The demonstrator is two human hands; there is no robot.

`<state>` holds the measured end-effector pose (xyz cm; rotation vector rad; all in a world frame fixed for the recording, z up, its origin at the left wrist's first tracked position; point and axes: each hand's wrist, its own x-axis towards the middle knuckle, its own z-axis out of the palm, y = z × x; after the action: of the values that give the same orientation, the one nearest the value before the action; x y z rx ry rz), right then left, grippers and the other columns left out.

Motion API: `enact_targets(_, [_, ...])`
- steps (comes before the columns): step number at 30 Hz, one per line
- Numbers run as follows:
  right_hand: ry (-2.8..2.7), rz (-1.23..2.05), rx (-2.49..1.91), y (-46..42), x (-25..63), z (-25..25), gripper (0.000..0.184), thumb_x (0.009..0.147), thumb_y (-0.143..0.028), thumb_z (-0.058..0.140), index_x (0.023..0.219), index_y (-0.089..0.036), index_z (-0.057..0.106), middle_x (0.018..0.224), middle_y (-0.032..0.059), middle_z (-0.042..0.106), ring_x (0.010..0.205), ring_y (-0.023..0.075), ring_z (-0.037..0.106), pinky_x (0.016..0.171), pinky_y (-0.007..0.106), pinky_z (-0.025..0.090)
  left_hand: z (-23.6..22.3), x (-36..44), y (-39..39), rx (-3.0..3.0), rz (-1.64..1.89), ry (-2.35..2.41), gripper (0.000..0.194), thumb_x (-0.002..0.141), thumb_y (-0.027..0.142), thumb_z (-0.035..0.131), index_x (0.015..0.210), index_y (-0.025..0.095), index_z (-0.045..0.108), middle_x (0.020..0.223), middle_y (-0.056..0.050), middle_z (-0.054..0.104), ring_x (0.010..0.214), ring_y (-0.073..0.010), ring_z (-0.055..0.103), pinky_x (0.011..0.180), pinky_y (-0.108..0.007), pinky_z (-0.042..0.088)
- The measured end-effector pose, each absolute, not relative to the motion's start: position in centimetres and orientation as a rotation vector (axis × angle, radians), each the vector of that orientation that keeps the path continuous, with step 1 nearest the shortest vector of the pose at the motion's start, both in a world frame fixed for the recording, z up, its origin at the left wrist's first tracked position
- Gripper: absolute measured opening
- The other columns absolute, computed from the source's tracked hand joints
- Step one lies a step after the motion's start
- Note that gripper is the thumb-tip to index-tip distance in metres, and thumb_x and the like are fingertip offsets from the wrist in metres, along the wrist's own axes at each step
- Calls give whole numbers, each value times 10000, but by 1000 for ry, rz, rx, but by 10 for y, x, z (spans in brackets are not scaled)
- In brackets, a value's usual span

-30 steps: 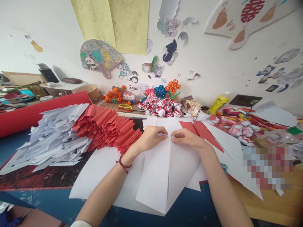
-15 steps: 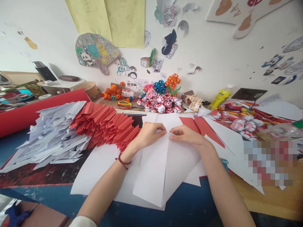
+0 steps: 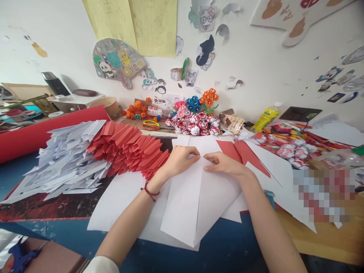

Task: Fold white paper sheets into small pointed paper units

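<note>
Both hands meet at the far end of a folded sheet of white paper [image 3: 184, 206], whose two halves come together along a lengthwise line in the middle. My left hand [image 3: 183, 161] pinches the left half near that line, its thumb and forefinger closed on the paper. Just to the right, my right hand [image 3: 223, 163] has thumb and fingertips on the other half's edge, pinching it. Further white sheets [image 3: 116, 201] lie flat underneath. Left of my left hand rests a heap of folded red paper pieces [image 3: 127, 148], beside a heap of folded white paper pieces [image 3: 71, 163].
Red and white paper balls [image 3: 196, 125] and bright craft flowers [image 3: 209, 98] stand against the wall. A yellow bottle [image 3: 265, 118] is at the back right, near paper scraps. A red roll [image 3: 57, 132] lies at the left. Below the table's left edge is a blue glue gun [image 3: 21, 256].
The camera view has shifted slightly. My hands stay at the top of the paper; the fingers of my right hand have shifted a little along its edge.
</note>
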<state>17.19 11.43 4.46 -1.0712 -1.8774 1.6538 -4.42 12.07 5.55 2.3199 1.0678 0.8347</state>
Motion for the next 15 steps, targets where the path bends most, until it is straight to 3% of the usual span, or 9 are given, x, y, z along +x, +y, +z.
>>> enact_targets(3, [-1881, 1605, -1092, 115, 170, 41, 456, 693, -511, 743, 925, -140, 616, 916, 47, 625, 942, 234, 579, 785, 312, 437, 57, -44, 120, 2321, 845, 1055, 168, 851, 240, 538, 825, 203, 700, 846, 8, 729, 786, -146, 644, 777, -225, 433])
enact_targets(10, [-1901, 1523, -1157, 115, 171, 39, 468, 632, -579, 756, 723, -167, 555, 692, -27, 503, 674, 147, 498, 590, 250, 384, 57, -44, 120, 2357, 864, 1094, 161, 847, 236, 547, 804, 209, 700, 827, 21, 731, 770, -138, 639, 787, -232, 410])
enact_targets(12, [-1891, 1508, -1143, 116, 170, 37, 452, 653, -576, 742, 749, -166, 580, 719, -10, 537, 711, 165, 534, 622, 265, 417, 56, -44, 121, 2367, 864, 1143, 163, 844, 236, 548, 794, 212, 702, 813, 23, 733, 745, -136, 636, 782, -239, 404])
enact_targets(15, [-1857, 1370, -1166, 120, 168, 36, 467, 692, -549, 724, 961, -175, 643, 889, 49, 627, 874, 216, 594, 770, 329, 469, 54, -45, 124, 2348, 870, 1189, 170, 843, 240, 542, 815, 216, 708, 832, 17, 739, 754, -142, 640, 752, -233, 409])
